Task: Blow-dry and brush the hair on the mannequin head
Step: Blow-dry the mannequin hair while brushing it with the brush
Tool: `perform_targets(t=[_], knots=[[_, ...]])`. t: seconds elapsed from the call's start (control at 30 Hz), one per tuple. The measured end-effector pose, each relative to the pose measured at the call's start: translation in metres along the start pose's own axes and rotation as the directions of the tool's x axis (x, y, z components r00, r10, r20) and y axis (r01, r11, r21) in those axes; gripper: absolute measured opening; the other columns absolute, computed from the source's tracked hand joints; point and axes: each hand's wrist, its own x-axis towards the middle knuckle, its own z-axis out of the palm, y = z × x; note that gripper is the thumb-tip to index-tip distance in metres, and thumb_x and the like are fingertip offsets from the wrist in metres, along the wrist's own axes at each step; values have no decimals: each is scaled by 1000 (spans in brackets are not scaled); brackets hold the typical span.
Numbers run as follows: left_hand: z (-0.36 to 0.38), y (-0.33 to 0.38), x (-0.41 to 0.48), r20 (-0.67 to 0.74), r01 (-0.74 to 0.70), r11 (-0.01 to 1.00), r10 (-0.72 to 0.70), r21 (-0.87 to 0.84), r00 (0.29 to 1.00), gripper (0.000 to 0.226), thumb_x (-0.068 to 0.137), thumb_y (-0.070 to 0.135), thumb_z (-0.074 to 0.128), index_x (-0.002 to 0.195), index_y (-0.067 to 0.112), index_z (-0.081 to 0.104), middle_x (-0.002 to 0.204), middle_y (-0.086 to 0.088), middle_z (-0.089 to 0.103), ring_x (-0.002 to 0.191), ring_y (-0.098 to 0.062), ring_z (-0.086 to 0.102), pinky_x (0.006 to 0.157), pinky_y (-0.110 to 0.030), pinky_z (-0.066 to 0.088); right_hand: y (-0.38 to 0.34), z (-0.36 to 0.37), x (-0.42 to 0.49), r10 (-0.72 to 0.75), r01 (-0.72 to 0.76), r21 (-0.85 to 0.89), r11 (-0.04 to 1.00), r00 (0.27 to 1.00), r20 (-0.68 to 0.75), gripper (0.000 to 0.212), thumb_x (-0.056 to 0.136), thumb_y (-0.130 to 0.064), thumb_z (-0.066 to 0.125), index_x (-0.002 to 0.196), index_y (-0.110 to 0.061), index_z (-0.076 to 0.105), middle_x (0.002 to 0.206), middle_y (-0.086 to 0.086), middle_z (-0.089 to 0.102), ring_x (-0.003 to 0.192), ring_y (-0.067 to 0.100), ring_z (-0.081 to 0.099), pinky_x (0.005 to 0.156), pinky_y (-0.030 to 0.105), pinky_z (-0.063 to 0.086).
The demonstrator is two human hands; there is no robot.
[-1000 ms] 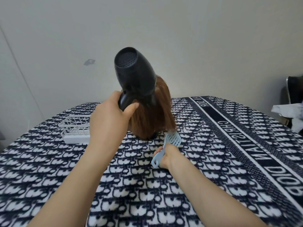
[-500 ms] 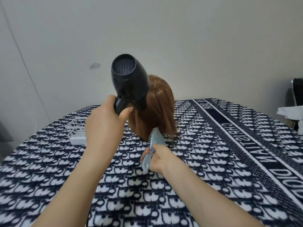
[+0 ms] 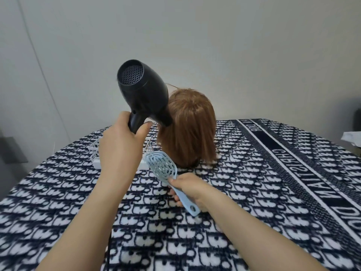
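Toward the far middle of the table, from the head camera: mannequin head upright on the patterned cloth, back turned to the camera, reddish-brown hair hanging straight down to the cloth.

Just left of it and higher, black hair dryer, held clear of the table, rear grille toward the camera, nozzle end slanting down and to the right against the left side of the hair; touching or only very close, cannot tell.

Left hand wrapped round the dryer's handle from below, thumb up along the handle's right side, fingers hidden behind it.

Nearer the camera, in front of the mannequin head, right hand clasping the handle of a pale blue brush, thumb laid on top of the handle, fingers curled beneath. Brush head slanted up and to the left, openwork back facing the camera, near the lower left ends of the hair; contact not clear.

Behind the left hand, toward the far left edge of the table, white wire basket, largely hidden by that hand, contents not visible.

Over the whole table, dark blue and white cloth in a repeating pattern, with a band of lettering running along the right side.

Beyond the right edge, crumpled white material, partly cut off. Behind everything, plain pale wall.
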Motion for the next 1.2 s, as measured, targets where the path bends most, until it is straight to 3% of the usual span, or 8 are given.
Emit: perform_targets(t=[0.27, 0.37, 0.47, 0.6, 0.7, 0.93, 1.07, 1.2], knots=[[-1, -14, 7, 20, 10, 981, -14, 191, 1000, 29, 97, 44, 63, 97, 17, 54, 71, -1, 58, 69, -33, 54, 60, -40, 38, -3, -30, 4, -426, 224, -641, 734, 887, -179, 41, 95, -47, 49, 74, -13, 54, 68, 1, 68, 51, 9, 59, 52, 31, 49], [0, -16, 12, 144, 240, 956, -217, -167, 965, 28, 95, 46, 67, 100, 18, 62, 71, -1, 67, 57, -20, 64, 61, -40, 54, -8, -44, 8, -556, 200, -766, 611, 797, -235, 48, 93, -54, 47, 75, -12, 59, 72, 3, 69, 61, 13, 63, 60, 36, 52], [-1, -19, 14, 178, 295, 924, -257, -242, 950, 28, 94, 46, 68, 103, 19, 64, 71, -2, 68, 54, -18, 63, 59, -37, 54, -16, -56, 9, -617, 136, -827, 546, 733, -287, 42, 90, -60, 47, 78, -22, 60, 72, -2, 67, 67, 14, 61, 58, 32, 49], [0, -23, 11, 32, 101, 991, -104, 89, 994, 28, 96, 44, 65, 93, 18, 55, 71, -1, 61, 71, -35, 59, 62, -42, 45, -27, -68, 10, -705, 107, -872, 477, 639, -307, 40, 87, -61, 49, 74, -24, 59, 69, -8, 60, 67, 12, 57, 50, 27, 38], [-1, -18, 11, 111, 204, 972, -192, -115, 975, 27, 94, 47, 65, 94, 21, 59, 76, -4, 68, 76, -35, 67, 73, -51, 56, -36, -70, 8, -765, 109, -891, 440, 566, -308, 40, 86, -62, 48, 69, -26, 57, 63, -10, 57, 61, 8, 53, 44, 25, 30], [-3, -21, 12, -4, 99, 992, -99, 77, 995, 29, 96, 46, 65, 94, 20, 53, 67, 5, 55, 70, -34, 57, 59, -40, 38, -54, -75, -2, -868, 360, -798, 484, 312, -386, 44, 91, -55, 46, 62, -23, 40, 51, -4, 38, 46, 10, 37, 41, 27, 22], [-4, -20, 14, 82, 190, 975, -181, -116, 980, 28, 94, 47, 67, 97, 20, 60, 75, -3, 69, 74, -35, 68, 71, -49, 55, -87, -82, 0, -873, 276, -839, 470, 286, -395, 36, 96, -45, 45, 71, -20, 40, 60, -8, 44, 55, 17, 40, 46, 32, 23], [-6, -20, 12, 31, 129, 990, -128, -50, 991, 29, 94, 50, 64, 97, 21, 58, 75, -3, 67, 71, -33, 67, 69, -46, 53, -125, -82, 6, -882, 115, -915, 386, 338, -329, 31, 98, -41, 45, 78, -16, 44, 76, 4, 54, 74, 28, 53, 58, 31, 28]])
